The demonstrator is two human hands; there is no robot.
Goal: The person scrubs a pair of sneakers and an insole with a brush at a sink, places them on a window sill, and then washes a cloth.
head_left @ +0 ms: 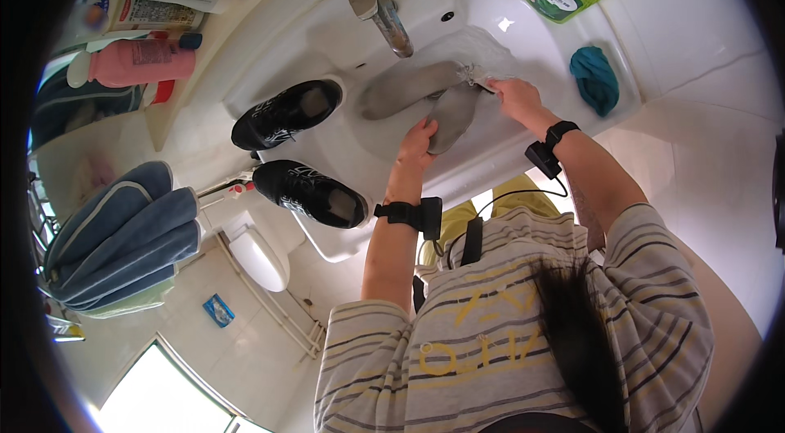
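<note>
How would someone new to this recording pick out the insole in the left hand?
On the white sink, find the metal faucet. Below its spout, look for the held insole, grey and nearer the person. Its near end is in the left hand, whereas the other insole lies farther left, outside that hand's grip.

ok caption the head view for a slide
Left fingers hold one of two grey insoles in a white washbasin, right fingers near them; two black sneakers at left.

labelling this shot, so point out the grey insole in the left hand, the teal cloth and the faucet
Grey insole [455, 116] in the left hand [419, 141]: head view, its flat face
Teal cloth [595, 81]: head view, middle of its bunched fabric
Faucet [377, 9]: head view, its metal body
</note>
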